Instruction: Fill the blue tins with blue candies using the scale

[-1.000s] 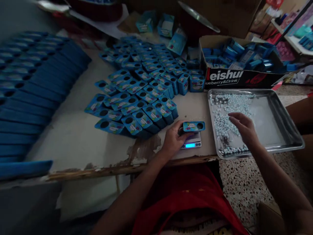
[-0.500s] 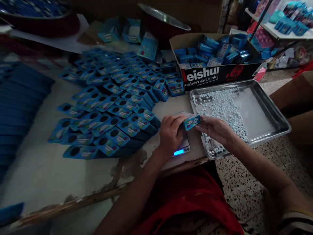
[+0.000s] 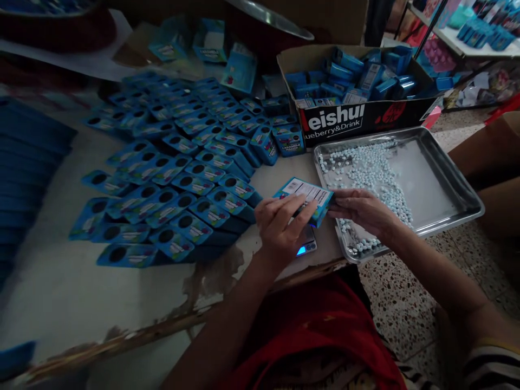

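Observation:
A small blue candy box (image 3: 311, 190) with a white printed panel lies tilted in the air above a digital scale (image 3: 310, 245). My left hand (image 3: 280, 225) is closed around its left part, fingers across the top. At the box's right end, the fingers of my right hand (image 3: 361, 208) are pressed together on its edge; what the fingertips do there is partly hidden. Under my right hand is a metal tray (image 3: 442, 179), with many small pale-blue round candies (image 3: 376, 173) spread over its left half. The scale's lit display shows partly beneath my left hand.
Rows of blue boxes (image 3: 190, 184) with round dark openings fill the table on the left. Behind the tray stands a black carton (image 3: 337, 122) full of blue boxes. The table's worn wooden edge (image 3: 162, 330) runs in front of me. A large bowl (image 3: 268, 19) sits at the back.
The candy box has turned so its white printed panel faces up more, and my left fingers have shifted over it. My right hand stays at its end. The view has moved slightly.

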Available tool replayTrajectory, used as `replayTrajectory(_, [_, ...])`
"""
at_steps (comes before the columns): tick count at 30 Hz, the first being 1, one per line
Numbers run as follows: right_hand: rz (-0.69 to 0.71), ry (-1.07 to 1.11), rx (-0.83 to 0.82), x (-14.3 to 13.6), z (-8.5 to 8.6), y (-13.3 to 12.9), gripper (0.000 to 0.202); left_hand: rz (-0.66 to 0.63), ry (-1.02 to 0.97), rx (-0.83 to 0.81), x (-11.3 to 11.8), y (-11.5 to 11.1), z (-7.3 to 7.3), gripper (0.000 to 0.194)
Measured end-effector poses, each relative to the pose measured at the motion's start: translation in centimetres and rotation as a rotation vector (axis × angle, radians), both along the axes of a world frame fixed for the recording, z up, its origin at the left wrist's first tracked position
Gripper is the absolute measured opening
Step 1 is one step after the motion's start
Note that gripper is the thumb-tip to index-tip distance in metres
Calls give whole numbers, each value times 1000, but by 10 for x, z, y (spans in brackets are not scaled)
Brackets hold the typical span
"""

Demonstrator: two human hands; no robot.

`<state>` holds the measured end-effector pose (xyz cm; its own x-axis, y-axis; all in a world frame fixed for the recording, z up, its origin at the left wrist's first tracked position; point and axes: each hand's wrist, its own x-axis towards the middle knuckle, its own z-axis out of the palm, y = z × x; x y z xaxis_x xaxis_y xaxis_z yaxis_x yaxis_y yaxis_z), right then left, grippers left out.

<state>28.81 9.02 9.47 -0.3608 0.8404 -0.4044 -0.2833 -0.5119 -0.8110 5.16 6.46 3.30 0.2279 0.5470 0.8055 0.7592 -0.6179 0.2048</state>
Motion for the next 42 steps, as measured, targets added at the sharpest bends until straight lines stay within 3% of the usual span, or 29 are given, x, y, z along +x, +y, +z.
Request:
replayTrajectory(7, [-13,-15,10,-4,-5,10,13,-17,-60,-24,-1,12,-6,39])
replayTrajectory(11, [18,-67,26,-5,1,9,8,-1,-85,-96,-2,5,-9,37])
replayTrajectory(17, [41,-18,79,-9,8,-2,18,-20,-20,-24,-8,-10,6,42])
replayTrajectory(22, [-34,-18,25,-10,-1,-2,14,-26,-44,-128,-10,-5,2,41])
replayTrajectory(28, [-18,-59,33,-4,-11,0,15,19,-113,-81,6,-8,-8,35])
replayTrajectory(31, [-34,-130,84,-5,-12,-3,23,34,-221,-225,8,-9,-6,28])
replayTrajectory(34, [-42,-303,222,3,-6,-7,32,34,-456,-483,-6,-13,-5,33])
replayTrajectory(37, [-119,-795,599,28,0,-6,23,-41,-718,-722,-30,-23,-11,49])
replayTrajectory(40, [-161,-1274,891,57,-5,-4,23,-116,-846,-829,-45,-36,-22,54])
replayTrajectory(42, [-77,-1325,950,68,-14,-4,29,-142,-884,-836,-44,-42,-29,51])
